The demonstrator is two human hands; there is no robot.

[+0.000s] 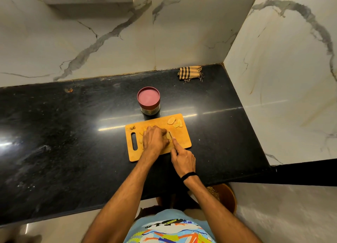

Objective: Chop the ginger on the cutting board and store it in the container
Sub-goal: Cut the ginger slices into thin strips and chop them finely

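On the orange wooden cutting board point(182, 140), left hand point(155, 139) curls over a pale ginger piece point(168, 135), right hand point(183, 160) gripping a small knife point(170, 134) mid-cut. Sliced ginger pieces point(174, 122) wait at the far corner. Red-lidded round container point(148, 100) behind is closed; storing looks undone.

Both bare forearms reached up from the bottom edge toward twelve o'clock, converging near the frame's centre. The left hand point(155, 139) lay palm down with its knuckles arched and fingers curled under, pressing downward, its thumb side toward three o'clock. The right hand point(183, 160), just beside it at about four o'clock, was closed in a grip with the forefinger stretched straight toward eleven o'clock, and a black band point(188, 175) circled its wrist.
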